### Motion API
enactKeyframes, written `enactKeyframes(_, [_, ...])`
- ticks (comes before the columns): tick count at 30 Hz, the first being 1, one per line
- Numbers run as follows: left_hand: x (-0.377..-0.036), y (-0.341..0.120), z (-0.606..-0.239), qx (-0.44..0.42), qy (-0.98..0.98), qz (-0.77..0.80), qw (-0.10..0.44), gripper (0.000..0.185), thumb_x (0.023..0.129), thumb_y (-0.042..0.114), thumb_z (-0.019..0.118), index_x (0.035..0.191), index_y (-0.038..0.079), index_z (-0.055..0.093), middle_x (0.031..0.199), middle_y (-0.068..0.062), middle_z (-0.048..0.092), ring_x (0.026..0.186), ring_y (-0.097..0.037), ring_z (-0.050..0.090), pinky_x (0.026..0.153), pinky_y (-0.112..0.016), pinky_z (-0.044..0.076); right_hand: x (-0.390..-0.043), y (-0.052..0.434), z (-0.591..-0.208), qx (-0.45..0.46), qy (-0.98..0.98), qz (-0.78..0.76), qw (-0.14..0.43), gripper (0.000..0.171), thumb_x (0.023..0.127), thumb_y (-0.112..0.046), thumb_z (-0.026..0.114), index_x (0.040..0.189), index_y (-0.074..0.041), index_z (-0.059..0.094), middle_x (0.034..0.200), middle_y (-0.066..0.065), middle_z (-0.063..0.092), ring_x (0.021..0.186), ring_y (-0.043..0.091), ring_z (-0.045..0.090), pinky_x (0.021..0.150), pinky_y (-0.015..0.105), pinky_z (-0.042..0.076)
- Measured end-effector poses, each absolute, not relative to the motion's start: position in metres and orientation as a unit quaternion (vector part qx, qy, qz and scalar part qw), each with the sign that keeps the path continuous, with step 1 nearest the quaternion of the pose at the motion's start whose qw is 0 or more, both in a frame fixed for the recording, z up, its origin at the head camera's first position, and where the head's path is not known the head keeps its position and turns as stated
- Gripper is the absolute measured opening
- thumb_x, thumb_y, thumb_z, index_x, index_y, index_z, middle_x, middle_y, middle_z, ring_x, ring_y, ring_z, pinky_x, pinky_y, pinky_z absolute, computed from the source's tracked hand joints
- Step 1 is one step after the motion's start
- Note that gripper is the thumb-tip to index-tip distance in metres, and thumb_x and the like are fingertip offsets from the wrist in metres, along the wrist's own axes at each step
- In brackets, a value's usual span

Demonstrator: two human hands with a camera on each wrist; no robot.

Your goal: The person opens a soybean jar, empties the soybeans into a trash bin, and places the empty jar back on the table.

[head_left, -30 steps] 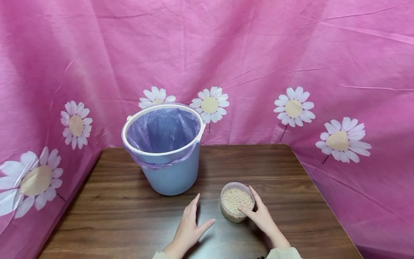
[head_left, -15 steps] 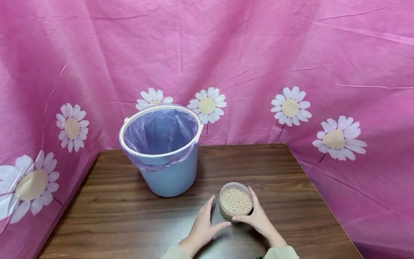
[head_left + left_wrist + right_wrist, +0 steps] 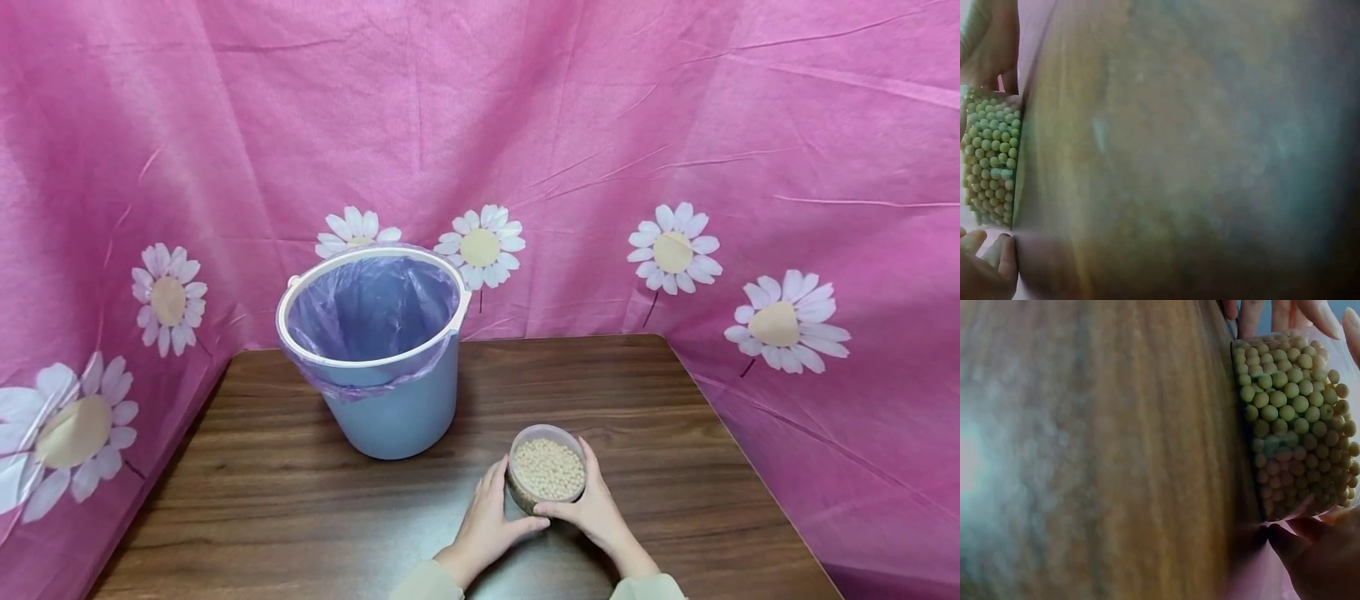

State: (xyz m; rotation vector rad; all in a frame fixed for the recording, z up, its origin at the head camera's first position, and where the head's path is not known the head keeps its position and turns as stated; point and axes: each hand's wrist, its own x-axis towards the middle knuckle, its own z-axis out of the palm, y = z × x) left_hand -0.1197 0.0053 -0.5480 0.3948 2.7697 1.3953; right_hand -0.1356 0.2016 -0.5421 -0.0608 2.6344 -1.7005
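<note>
**2 hands cup a tub of pale beads near the lower centre**

The clear tub (image 3: 547,468) of small cream-coloured beads stands on the wooden table (image 3: 675,433), just below the middle of the head view. The left hand (image 3: 489,523) curls round its left wall with the thumb under the near side; the right hand (image 3: 596,508) wraps the right wall, thumb meeting the near rim. Gripping from both sides steadies an open, full container, probably so nothing spills. The wrist views show the beads (image 3: 1291,419) packed against the transparent wall, fingertips (image 3: 1310,312) pressing it.

Up and to the left of the tub, well apart, stands a blue bucket (image 3: 393,400) lined with a purple bag (image 3: 371,304), mouth open.

The table is dark wood grain. A pink cloth with white daisies (image 3: 675,167) hangs behind and along both sides.
</note>
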Motion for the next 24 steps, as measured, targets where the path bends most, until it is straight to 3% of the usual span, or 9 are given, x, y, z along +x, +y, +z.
enactKeyframes(14, [-0.117,0.006,-0.55,0.127,0.89,0.438,-0.011,0.108,0.076,0.059,0.076,0.151,-0.005,0.031,0.151,-0.019,0.043,0.135,-0.041,0.043,0.106,-0.059,0.04,-0.133,0.193,-0.541,0.023,0.84,-0.542,-0.003,0.123,0.061,-0.021,0.094,0.154,-0.002,0.016,0.152,0.03,0.035,0.136,0.045,0.04,0.109,0.062,0.032])
enactKeyframes(24, [-0.116,0.006,-0.546,0.125,0.89,0.43,-0.084,0.1,0.075,0.054,0.079,0.146,-0.004,0.04,0.144,-0.015,0.051,0.13,-0.035,0.051,0.105,-0.053,0.045,-0.131,0.188,-0.529,0.012,0.831,-0.556,-0.028,0.118,0.061,-0.018,0.094,0.152,-0.003,0.022,0.15,0.026,0.04,0.134,0.039,0.044,0.109,0.055,0.033])
